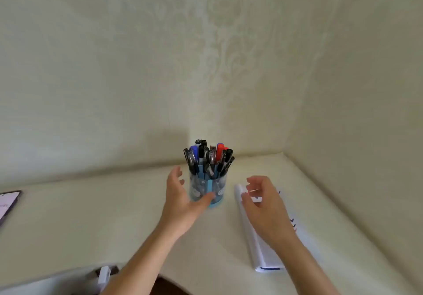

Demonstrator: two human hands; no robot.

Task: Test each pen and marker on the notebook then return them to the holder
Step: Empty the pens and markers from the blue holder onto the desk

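Cream-coloured and smooth, the table runs out from under my forearms to a wall corner. Nearest me, at its front edge, sits a small white blocky thing, too blurred to name. To my right lies the notebook, a long white pad with its pages folded back into a soft roll along the left side and small blue and red ticks down the right margin.

My right hand hovers over the notebook's far end, fingers loosely curled and a little apart, holding nothing. My left hand is spread wide beside the holder, palm turned toward it. The fingers curve up along its left side without closing, and the thumb crosses in front of its base. Whether the thumb touches it I cannot tell.

That holder is an upright cylinder of translucent blue plastic, standing between my two hands and just left of the notebook. It is packed with pens and markers: glossy black caps, clear barrels, one blue cap, one red.

At the far left edge a phone lies with its screen lit. Behind everything rises pale wallpaper with a faint embossed floral pattern.
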